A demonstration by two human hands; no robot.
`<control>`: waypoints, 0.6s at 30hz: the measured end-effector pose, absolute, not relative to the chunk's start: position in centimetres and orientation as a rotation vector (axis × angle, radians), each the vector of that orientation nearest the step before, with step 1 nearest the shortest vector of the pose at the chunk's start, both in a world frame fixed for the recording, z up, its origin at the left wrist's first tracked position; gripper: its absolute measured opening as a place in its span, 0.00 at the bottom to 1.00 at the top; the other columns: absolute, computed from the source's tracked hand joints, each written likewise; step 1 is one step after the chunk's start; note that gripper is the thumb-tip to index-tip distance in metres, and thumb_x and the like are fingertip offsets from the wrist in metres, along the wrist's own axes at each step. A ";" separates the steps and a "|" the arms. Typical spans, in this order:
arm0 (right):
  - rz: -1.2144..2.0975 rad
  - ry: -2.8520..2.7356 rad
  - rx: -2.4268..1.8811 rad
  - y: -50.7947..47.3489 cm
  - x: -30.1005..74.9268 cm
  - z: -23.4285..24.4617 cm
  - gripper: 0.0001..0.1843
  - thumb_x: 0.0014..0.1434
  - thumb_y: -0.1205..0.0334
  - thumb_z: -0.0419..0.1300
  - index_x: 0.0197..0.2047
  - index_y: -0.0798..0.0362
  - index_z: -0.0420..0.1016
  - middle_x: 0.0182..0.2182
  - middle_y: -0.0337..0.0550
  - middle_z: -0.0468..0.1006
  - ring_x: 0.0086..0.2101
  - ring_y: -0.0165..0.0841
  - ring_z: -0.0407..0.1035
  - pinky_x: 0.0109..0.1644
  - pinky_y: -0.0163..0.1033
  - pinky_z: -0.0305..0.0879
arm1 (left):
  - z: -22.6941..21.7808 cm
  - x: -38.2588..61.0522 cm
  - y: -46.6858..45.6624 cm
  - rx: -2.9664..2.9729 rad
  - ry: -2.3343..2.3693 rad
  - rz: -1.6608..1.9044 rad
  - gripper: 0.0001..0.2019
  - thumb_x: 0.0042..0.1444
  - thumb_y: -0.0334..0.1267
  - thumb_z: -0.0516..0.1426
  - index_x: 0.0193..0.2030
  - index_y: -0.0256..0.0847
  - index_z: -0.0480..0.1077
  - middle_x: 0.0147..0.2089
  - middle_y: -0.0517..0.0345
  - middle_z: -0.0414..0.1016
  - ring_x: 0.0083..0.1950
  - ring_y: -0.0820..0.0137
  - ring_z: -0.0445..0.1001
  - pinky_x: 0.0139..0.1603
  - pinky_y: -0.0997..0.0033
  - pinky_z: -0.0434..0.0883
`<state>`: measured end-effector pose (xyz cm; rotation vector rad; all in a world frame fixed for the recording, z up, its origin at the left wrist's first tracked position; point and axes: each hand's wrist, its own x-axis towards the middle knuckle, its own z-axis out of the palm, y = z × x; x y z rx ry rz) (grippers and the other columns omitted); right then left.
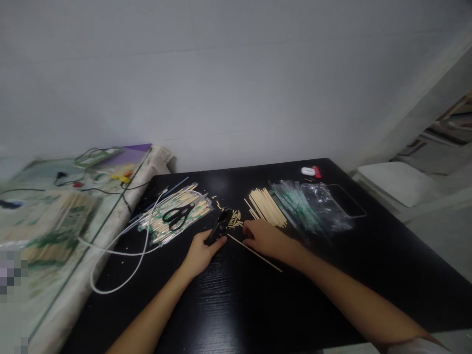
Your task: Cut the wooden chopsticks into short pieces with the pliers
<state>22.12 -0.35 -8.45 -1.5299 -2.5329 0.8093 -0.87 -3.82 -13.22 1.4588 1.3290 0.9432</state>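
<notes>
Our left hand point(201, 253) is clasping one black cutter point(217, 232) | our right hand point(263, 238) is curling, grip unclear | one loose wooden stick point(261, 257) is lying beside it on the table point(236, 300), slanting rightward toward us | one stick pile point(267, 206), one scissors pair point(191, 204) lying beyond

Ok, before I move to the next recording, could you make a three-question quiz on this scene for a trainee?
1. True or false: the black-handled scissors lie on top of the wrapped sticks.

2. What does the left hand hold?
A. a phone
B. a black tool
C. a white cable

3. Put these in order from left to right in the picture: plastic wrappers, short stick pieces, pile of bare sticks.

Key
1. True
2. B
3. Short stick pieces, pile of bare sticks, plastic wrappers
</notes>
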 end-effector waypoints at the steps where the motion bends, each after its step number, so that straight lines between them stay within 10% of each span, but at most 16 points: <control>1: 0.834 -2.565 -1.515 -0.8 21.6 -8.6 0.11 0.59 0.65 0.68 0.46 0.55 0.76 0.39 0.48 0.83 0.38 0.38 0.76 0.37 0.36 0.59 | -13.2 -0.9 -3.8 1.456 1.344 0.958 0.17 0.55 0.52 0.65 0.29 0.37 0.77 0.24 0.62 0.69 0.27 0.71 0.64 0.30 0.73 0.62; 9: 0.767 -2.657 -1.589 -2.7 19.8 -9.3 0.16 0.58 0.73 0.59 0.51 0.60 0.71 0.41 0.57 0.81 0.41 0.45 0.77 0.38 0.39 0.60 | -13.5 -2.0 -3.7 1.565 1.460 1.090 0.18 0.58 0.50 0.63 0.26 0.38 0.71 0.25 0.63 0.65 0.29 0.73 0.60 0.31 0.73 0.60; 18: 1.435 -2.127 -1.162 -2.1 20.9 -7.0 0.16 0.56 0.73 0.57 0.46 0.51 0.76 0.26 0.32 0.75 0.26 0.29 0.74 0.31 0.32 0.64 | -13.1 -1.4 -4.1 1.402 1.400 1.137 0.20 0.54 0.52 0.66 0.23 0.37 0.72 0.21 0.65 0.61 0.25 0.75 0.57 0.26 0.75 0.56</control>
